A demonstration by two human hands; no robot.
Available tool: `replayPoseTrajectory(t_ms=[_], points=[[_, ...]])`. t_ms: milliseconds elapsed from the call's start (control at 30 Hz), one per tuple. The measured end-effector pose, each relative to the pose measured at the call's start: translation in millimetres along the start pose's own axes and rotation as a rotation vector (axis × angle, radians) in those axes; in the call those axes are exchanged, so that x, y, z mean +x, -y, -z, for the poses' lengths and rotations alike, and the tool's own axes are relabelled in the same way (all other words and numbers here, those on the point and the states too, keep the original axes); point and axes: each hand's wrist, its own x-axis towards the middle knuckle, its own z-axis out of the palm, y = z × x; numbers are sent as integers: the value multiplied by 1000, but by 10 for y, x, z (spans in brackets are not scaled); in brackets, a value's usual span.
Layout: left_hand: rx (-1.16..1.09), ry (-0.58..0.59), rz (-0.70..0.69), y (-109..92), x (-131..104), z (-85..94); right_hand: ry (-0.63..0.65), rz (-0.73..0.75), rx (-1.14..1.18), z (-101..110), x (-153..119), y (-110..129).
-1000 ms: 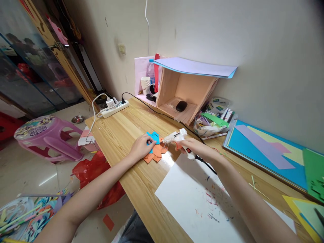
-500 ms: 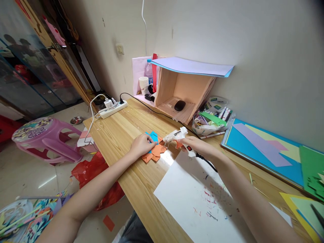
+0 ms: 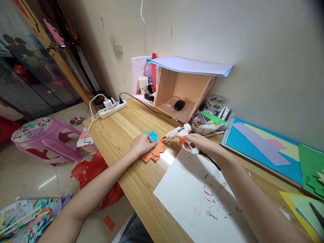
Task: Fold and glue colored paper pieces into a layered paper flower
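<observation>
Folded orange paper pieces (image 3: 157,152), joined in a fan-like shape, lie on the wooden table (image 3: 136,175). A blue folded piece (image 3: 153,136) rests over their upper left part. My left hand (image 3: 142,145) pinches the blue piece at its left side, against the orange ones. In my right hand (image 3: 193,141) is a white glue gun (image 3: 177,132), its fingers wrapped round the handle. The nozzle points left, at the upper right edge of the orange paper; whether it touches is too small to tell.
White paper with colored marks (image 3: 199,199) lies in front of my right arm. Behind stand a cardboard box (image 3: 174,91) and a basket of markers (image 3: 207,125). A power strip (image 3: 113,109) sits back left; colored sheets (image 3: 268,145) lie right.
The glue gun in my right hand has moved slightly right and up, away from the middle of the folded paper. My left hand stays in place on the paper.
</observation>
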Motion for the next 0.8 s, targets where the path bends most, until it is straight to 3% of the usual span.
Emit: replayPoseTrajectory(t_ms=[800], points=[[39, -49, -19, -31, -35, -8, -47, 26, -35, 37, 50, -114]])
